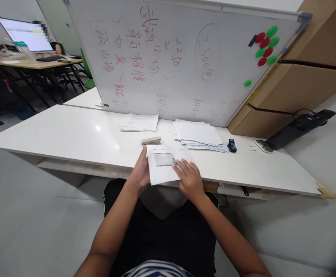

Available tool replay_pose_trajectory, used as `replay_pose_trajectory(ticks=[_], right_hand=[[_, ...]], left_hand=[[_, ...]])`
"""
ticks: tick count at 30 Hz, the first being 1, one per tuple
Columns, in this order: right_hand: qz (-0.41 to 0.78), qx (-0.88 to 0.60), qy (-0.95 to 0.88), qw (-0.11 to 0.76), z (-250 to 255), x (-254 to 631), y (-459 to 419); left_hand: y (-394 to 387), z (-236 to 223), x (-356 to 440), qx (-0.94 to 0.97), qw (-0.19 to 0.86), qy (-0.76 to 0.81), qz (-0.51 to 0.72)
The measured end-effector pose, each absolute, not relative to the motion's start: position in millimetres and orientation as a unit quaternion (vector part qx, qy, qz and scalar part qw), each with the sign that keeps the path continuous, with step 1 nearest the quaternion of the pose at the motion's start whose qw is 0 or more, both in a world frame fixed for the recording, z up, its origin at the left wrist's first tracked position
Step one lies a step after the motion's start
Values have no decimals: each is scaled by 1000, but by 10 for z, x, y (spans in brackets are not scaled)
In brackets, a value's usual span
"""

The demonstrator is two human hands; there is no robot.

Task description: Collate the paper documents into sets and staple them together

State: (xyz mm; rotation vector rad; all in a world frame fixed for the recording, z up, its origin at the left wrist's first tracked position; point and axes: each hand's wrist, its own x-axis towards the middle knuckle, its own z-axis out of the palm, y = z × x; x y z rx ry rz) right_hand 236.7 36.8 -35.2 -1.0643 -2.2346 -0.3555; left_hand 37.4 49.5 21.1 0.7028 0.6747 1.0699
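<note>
Printed paper sheets [163,175] are held over the desk's front edge, tilted, with a grey printed block on the top page. My left hand [141,169] is closed on their left edge, thumb up along the side and the other fingers hidden underneath. Across the right part of the paper lie the fingers of my right hand [191,179]; its thumb is mostly hidden. Just beyond the sheets rests a beige stapler [151,141]. Behind it are a smaller stack of paper [140,122] and a larger, uneven paper stack [199,132].
On the white desk [70,134], a small dark blue object [232,146], a mouse [263,146] and a black bottle [297,129] stand right. A whiteboard [179,77] with writing and magnets leans behind, beside cardboard boxes [303,88]. A person sits near a monitor [26,34] far left.
</note>
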Motion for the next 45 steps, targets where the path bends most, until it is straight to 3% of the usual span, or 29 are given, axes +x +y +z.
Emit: replay_pose_trajectory(ticks=[7,9,12,15,18,21,28,35,41,45], right_hand=[[-14,-387,-896,217,-640,2341,-122],[47,-433,-857,274,-713,2399,-225],[145,-576,-662,458,-837,2492,-326],[358,-629,-428,542,-912,2586,-336],[626,-545,-311,462,-901,2688,-294],[761,-453,-271,377,-851,2763,-274],[769,-458,-273,353,-712,2812,-230],[607,-596,-344,397,-602,3007,-120],[597,-610,-281,438,-430,3133,-66],[632,-578,-265,443,-369,3129,-92]], left_hand=[[178,-172,92,382,660,509,398],[116,-225,42,404,642,523,388],[88,-263,-26,420,634,537,365],[114,-275,-43,429,653,537,319],[160,-252,-7,431,683,516,286],[204,-214,45,440,695,500,271],[255,-139,155,479,657,523,256],[356,-26,225,559,579,512,298],[433,-80,153,636,379,572,353],[739,20,107,707,190,585,348]])
